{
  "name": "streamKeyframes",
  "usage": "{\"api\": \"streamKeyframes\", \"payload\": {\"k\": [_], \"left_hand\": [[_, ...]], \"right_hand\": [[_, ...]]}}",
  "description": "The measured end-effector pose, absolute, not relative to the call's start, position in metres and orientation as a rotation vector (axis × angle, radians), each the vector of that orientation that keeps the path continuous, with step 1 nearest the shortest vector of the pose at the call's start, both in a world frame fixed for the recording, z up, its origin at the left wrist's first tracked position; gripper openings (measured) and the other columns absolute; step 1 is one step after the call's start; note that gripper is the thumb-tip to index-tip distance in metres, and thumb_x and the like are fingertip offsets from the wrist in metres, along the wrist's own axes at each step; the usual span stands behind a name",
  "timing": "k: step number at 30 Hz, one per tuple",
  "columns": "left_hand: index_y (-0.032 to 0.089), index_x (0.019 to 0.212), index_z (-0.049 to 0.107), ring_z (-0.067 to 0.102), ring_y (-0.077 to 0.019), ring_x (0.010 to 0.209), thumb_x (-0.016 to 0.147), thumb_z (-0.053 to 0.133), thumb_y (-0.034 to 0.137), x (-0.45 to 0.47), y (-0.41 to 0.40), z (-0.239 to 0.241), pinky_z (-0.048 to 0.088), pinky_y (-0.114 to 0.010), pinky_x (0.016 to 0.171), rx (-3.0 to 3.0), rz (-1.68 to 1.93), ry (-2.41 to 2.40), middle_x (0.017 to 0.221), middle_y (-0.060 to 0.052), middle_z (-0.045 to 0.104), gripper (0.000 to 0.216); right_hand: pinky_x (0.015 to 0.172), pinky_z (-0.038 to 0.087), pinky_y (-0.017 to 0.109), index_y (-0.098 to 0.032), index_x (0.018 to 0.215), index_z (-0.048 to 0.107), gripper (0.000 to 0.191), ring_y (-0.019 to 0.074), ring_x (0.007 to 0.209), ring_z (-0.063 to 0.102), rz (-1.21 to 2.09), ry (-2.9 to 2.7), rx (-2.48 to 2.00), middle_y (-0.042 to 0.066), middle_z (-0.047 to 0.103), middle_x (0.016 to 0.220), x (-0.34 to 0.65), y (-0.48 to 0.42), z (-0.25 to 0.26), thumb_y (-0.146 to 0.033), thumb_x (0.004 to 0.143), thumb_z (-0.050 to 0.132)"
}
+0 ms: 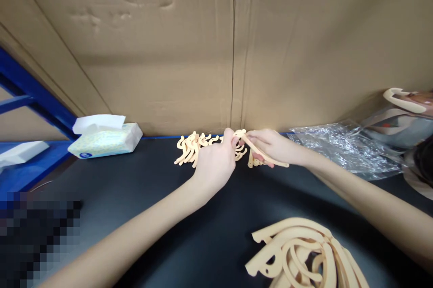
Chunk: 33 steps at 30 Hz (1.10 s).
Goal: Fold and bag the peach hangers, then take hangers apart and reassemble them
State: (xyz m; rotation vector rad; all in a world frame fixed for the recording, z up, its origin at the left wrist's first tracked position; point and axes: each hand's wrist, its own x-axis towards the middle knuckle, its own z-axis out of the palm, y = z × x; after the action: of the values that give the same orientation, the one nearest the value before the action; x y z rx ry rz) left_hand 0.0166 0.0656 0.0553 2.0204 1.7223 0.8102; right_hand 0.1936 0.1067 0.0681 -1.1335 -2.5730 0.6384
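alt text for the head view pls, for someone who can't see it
Two bare hands meet at the far edge of a black table: the left hand and right hand hold a curved tan strip above a row of small tan pieces. Cardboard wall behind, tissue pack left, tan frames near.

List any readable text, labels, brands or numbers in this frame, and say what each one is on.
No text can be read here.
Tissue pack: a small blue mark on its front, too small and blurred to read.
Cardboard wall, plastic bag, black table and tan foam pieces: no print visible.
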Motion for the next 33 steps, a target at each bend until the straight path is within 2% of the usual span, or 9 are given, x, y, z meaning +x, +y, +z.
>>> {"api": "streamKeyframes", "payload": {"k": [2,6,11,17,21,23,28,31,33], "left_hand": [[0.02,0.092,0.052,0.051,-0.0187,0.058,0.095,0.032,0.034,0.009,0.073,0.063,0.033,-0.027,0.06,2.077,0.792,1.755,0.058,0.003,0.046,0.025],[0.018,0.079,0.062,0.056,-0.0183,0.068,0.09,0.039,0.037,-0.022,0.104,0.075,0.037,-0.026,0.062,2.112,0.71,1.748,0.071,-0.002,0.06,0.032],[0.015,0.08,0.067,0.061,-0.0165,0.064,0.083,0.048,0.036,-0.057,0.14,0.068,0.04,-0.025,0.057,2.033,0.534,1.829,0.071,-0.003,0.067,0.028],[0.019,0.09,0.063,0.064,-0.0234,0.078,0.08,0.057,0.04,-0.059,0.139,0.052,0.041,-0.029,0.062,2.07,0.424,2.096,0.082,-0.005,0.07,0.024],[0.018,0.101,0.058,0.061,-0.0274,0.096,0.084,0.054,0.037,-0.049,0.13,0.054,0.041,-0.032,0.073,2.191,0.424,2.16,0.106,-0.01,0.065,0.026],[0.018,0.105,0.057,0.06,-0.0265,0.098,0.086,0.051,0.036,-0.041,0.123,0.061,0.041,-0.032,0.073,2.258,0.397,2.096,0.111,-0.01,0.063,0.026],[0.025,0.08,0.065,0.063,-0.0149,0.067,0.081,0.057,0.053,-0.014,0.077,0.085,0.039,-0.022,0.056,2.387,0.062,1.485,0.076,0.004,0.069,0.029],[0.023,0.082,0.069,0.062,-0.0178,0.062,0.069,0.063,0.067,0.003,0.038,0.091,0.034,-0.023,0.048,2.374,-0.342,1.0,0.071,-0.001,0.07,0.046],[0.02,0.074,0.071,0.06,-0.0192,0.055,0.069,0.066,0.063,0.011,0.018,0.09,0.029,-0.025,0.042,2.37,-0.474,0.968,0.064,-0.005,0.069,0.043]], "right_hand": [[0.055,0.042,0.024,-0.021,0.075,0.046,0.03,0.011,0.044,0.054,0.832,-2.448,-1.087,-0.005,0.054,0.053,0.199,0.111,0.069,-0.027,0.097,0.027],[0.062,0.043,0.028,-0.021,0.077,0.05,0.031,0.0144,0.057,0.055,0.731,-2.21,-1.193,-0.003,0.056,0.059,0.215,0.112,0.07,-0.037,0.096,0.032],[0.062,0.043,0.029,-0.021,0.088,0.055,0.025,0.0155,0.064,0.055,0.622,-1.865,-1.292,0.0,0.062,0.069,0.241,0.112,0.064,-0.037,0.094,0.036],[0.067,0.045,0.032,-0.022,0.087,0.052,0.022,0.0176,0.071,0.061,0.261,-1.903,-1.272,0.004,0.067,0.083,0.261,0.109,0.05,-0.036,0.095,0.037],[0.061,0.047,0.032,-0.023,0.091,0.048,0.015,0.0205,0.069,0.065,-0.007,-1.993,-1.311,0.006,0.07,0.085,0.266,0.105,0.043,-0.038,0.092,0.048],[0.062,0.05,0.032,-0.022,0.094,0.052,0.015,0.0213,0.072,0.067,-0.172,-2.065,-1.244,0.007,0.071,0.087,0.269,0.106,0.038,-0.036,0.093,0.047],[0.073,0.055,0.031,-0.019,0.099,0.062,0.02,0.0208,0.087,0.069,-0.556,-2.333,-0.965,0.009,0.072,0.103,0.276,0.114,0.021,-0.02,0.095,0.042],[0.074,0.057,0.032,-0.016,0.102,0.064,0.029,0.022,0.093,0.069,-0.603,-2.465,-0.903,0.01,0.072,0.107,0.277,0.116,0.01,-0.012,0.093,0.037],[0.073,0.058,0.034,-0.014,0.105,0.065,0.031,0.0235,0.095,0.069,-0.596,-2.502,-0.904,0.012,0.071,0.109,0.274,0.115,0.006,-0.01,0.093,0.036]]}}
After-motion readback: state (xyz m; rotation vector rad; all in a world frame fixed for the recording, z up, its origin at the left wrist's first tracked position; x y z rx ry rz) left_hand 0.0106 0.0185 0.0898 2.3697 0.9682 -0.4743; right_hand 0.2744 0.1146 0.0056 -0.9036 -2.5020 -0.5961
